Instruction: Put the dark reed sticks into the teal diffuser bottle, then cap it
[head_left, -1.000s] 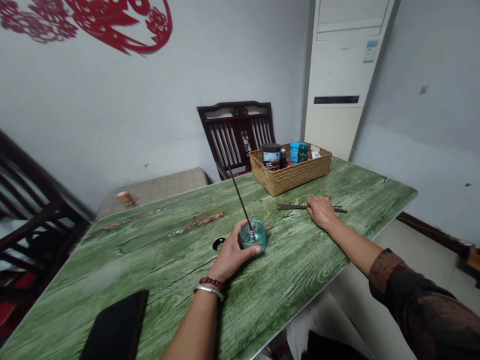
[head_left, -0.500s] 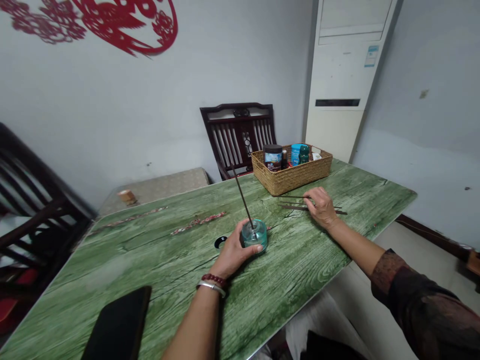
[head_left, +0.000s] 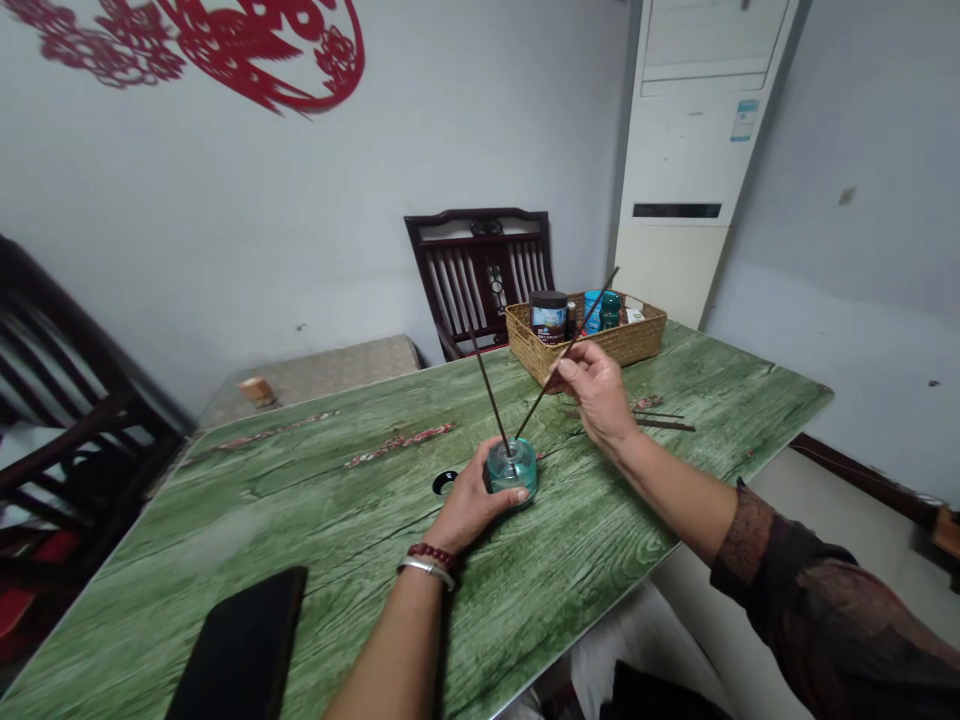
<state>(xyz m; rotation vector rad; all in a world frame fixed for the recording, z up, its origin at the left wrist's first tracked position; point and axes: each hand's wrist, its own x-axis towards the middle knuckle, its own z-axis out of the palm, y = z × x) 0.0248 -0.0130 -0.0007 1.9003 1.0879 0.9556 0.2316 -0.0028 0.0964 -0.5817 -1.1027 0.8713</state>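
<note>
Teal glass jar (head_left: pixel 512 470) stands at lower centre on the green wood-grain tabletop (head_left: pixel 300 520), cupped by the spread left hand (head_left: pixel 472 507). A dark stick (head_left: pixel 487 390) stands tilted in it; the right hand (head_left: pixel 596 390) pinches a second stick (head_left: pixel 592 312), its tip just above the jar.

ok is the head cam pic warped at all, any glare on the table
head view: wide-angle warping makes the chair at left lean and skews the table; a pale glare patch sits on the table's left part; light is soft, with only faint shadows by the glass jar
</note>
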